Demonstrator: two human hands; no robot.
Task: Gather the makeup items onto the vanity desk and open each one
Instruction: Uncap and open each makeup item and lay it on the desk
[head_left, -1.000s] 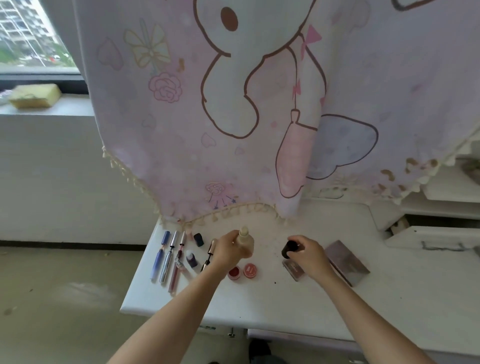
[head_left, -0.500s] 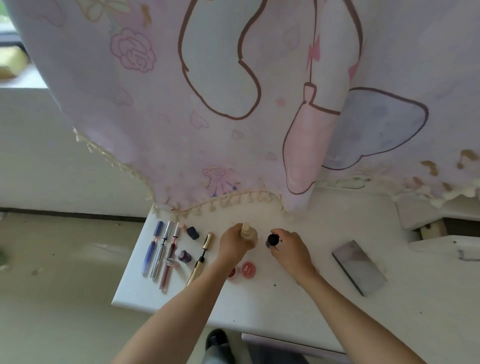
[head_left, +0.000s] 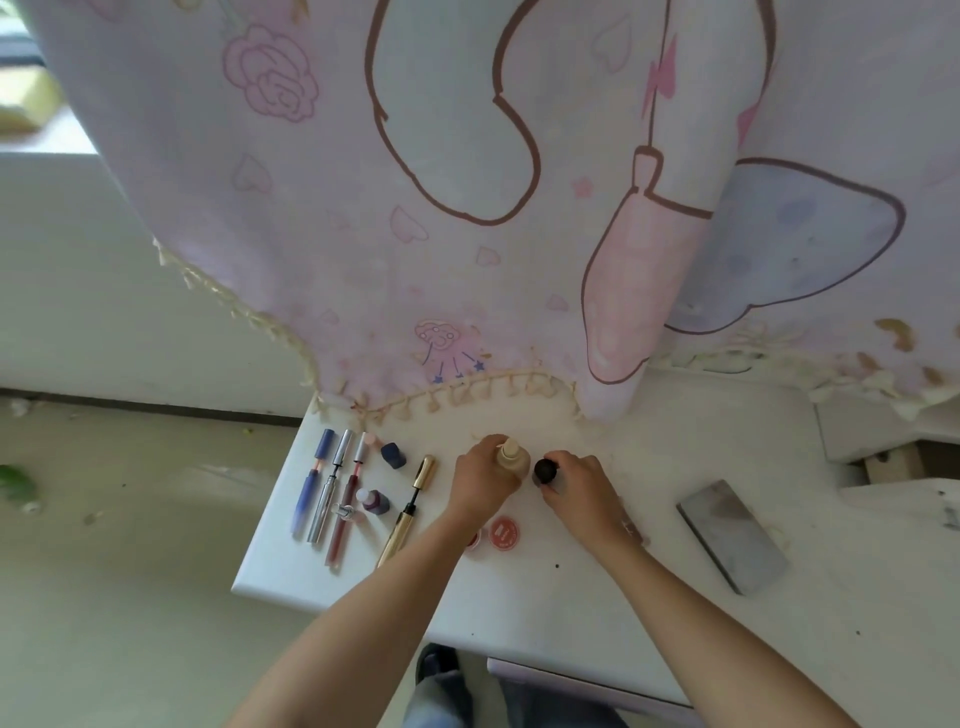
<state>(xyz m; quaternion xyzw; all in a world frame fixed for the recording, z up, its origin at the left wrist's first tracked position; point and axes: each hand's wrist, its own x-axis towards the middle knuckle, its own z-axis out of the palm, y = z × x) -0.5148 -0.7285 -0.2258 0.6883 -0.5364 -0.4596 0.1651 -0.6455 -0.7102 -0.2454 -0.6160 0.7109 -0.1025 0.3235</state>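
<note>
While the beige foundation bottle (head_left: 513, 457) stands upright on the white vanity desk (head_left: 597, 587), neck pointing up, I see my left hand (head_left: 483, 478) wrapped around its body. My right hand (head_left: 579, 483), just beside it, pinches the black cap (head_left: 544, 471) in curled fingers. Both forearms reach forward from the desk's near edge, converging below the curtain (head_left: 467, 208) hem.
</note>
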